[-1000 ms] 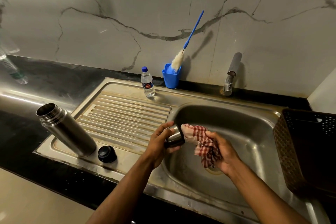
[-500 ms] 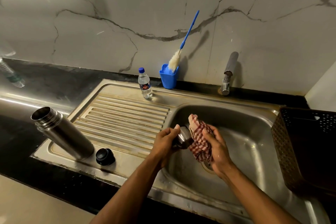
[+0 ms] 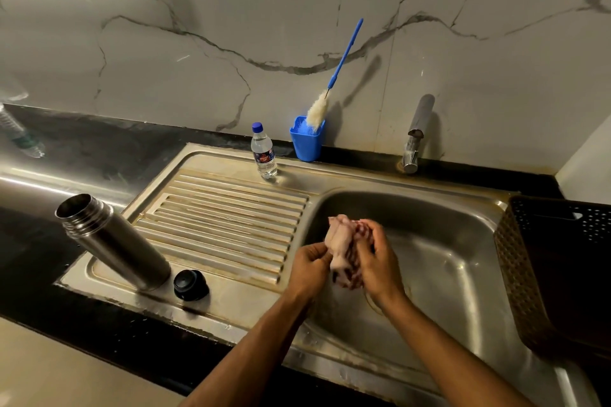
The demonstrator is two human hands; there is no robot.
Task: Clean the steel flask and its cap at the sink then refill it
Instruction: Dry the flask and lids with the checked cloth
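The steel flask (image 3: 112,241) stands open and uncapped at the left end of the drainboard, with its black inner stopper (image 3: 191,284) just to its right. Over the left side of the sink basin (image 3: 456,261) my two hands press together around a bunched red-checked cloth (image 3: 340,243). My left hand (image 3: 309,266) grips from the left, where it held the steel cap; the cap is now hidden under the cloth. My right hand (image 3: 378,261) clasps the cloth from the right.
A small water bottle (image 3: 264,155) stands at the back of the drainboard, beside a blue cup (image 3: 307,142) holding a bottle brush (image 3: 344,59). The tap (image 3: 416,132) is on the wall behind the basin and runs no water. A dark perforated basket (image 3: 558,268) sits at the right edge.
The cloth has been pushed over the steel cap, which was visible in my left hand before. My right hand has closed in against the left, and both have risen slightly.
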